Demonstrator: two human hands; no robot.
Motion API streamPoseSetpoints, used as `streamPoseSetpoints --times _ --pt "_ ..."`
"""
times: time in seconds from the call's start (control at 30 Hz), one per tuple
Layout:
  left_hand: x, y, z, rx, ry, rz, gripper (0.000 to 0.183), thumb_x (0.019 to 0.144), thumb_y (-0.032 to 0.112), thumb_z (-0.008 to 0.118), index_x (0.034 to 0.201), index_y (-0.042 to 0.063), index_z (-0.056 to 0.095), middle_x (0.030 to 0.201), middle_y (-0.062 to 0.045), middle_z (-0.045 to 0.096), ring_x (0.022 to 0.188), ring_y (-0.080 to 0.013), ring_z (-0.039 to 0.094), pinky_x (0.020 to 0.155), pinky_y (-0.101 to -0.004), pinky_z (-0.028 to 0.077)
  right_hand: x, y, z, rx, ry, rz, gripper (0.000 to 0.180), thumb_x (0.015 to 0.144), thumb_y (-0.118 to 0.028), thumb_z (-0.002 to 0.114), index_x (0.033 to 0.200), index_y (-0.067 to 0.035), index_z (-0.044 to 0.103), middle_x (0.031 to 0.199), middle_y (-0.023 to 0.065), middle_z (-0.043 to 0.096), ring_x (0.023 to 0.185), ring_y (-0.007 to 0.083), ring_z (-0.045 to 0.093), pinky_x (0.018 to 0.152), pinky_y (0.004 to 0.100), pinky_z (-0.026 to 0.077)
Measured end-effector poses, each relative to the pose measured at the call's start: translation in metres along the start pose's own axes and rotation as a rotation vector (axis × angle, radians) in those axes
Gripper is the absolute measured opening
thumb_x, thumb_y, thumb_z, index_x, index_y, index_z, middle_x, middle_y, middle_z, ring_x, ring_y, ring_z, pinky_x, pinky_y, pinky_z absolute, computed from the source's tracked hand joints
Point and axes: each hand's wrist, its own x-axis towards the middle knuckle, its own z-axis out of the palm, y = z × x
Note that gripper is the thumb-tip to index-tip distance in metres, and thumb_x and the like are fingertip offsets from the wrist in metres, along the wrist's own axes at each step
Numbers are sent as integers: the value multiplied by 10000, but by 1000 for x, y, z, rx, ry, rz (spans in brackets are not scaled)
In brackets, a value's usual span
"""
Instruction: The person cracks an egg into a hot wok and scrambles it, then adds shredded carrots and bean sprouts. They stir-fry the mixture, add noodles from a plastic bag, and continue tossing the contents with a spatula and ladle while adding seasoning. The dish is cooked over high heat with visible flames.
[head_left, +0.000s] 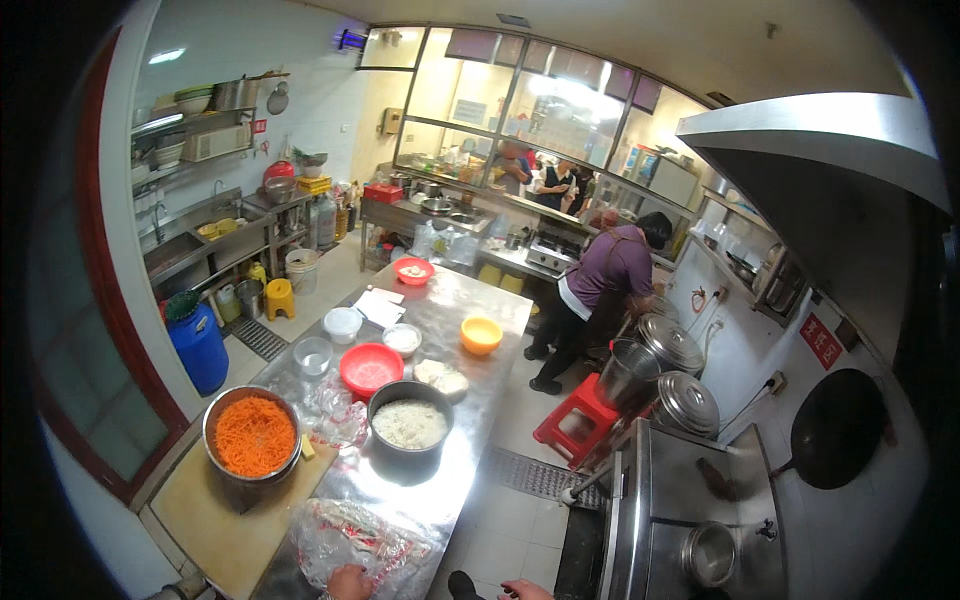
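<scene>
My left hand (350, 583) is at the bottom edge of the view, touching a clear plastic bag (360, 540) with red print on the steel table (457, 487); whether its fingers grip the film is not clear. My right hand (525, 590) hangs beside the table over the floor, fingers apart, partly cut off by the frame. A metal bowl of shredded carrot (255, 439) stands on a cutting board (180, 517), a yellow piece (307, 448) beside it. Farther along is a dark round pan of white rice-like grains (409, 425), next to a red plastic basin (371, 369).
An orange bowl (481, 335), white tubs and a red bowl (414, 271) stand farther up the table. A co-worker in a purple top (611, 262) bends over pots at the right. A red stool (577, 424) and a steel stove counter (705, 480) flank the aisle.
</scene>
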Motion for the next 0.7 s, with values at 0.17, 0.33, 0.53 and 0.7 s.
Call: streamPoseSetpoints --times 0.17,0.33,0.53,0.7 --pt "-5 4 18 -109 29 -79 314 848 261 520 1000 8 625 936 -251 625 889 -430 584 810 -503 468 25 -6 -2 -45 19 -110 360 859 -273 593 1087 5 620 934 238 633 815 378 609 726 440 495" --pt "-13 17 18 -189 -32 -115 403 866 359 537 1045 8 624 1016 -274 621 966 -439 580 863 -481 465 38 -2 -7 -178 -96 -79 363 863 -286 577 1087 -3 621 927 234 630 814 387 600 739 449 489" --pt "-14 19 18 -176 -236 -221 437 870 405 529 1019 14 656 926 -265 641 901 -435 605 827 -487 470 55 -3 -5 -136 -143 -138 371 850 -270 581 1105 -2 614 943 234 633 846 396 603 759 462 485" --pt "-10 9 21 -157 -337 -217 441 873 443 502 924 47 690 862 -237 656 847 -419 620 785 -480 481 67 -12 -13 -43 -186 -61 382 827 -246 591 1118 1 615 974 242 632 886 391 606 794 450 487"
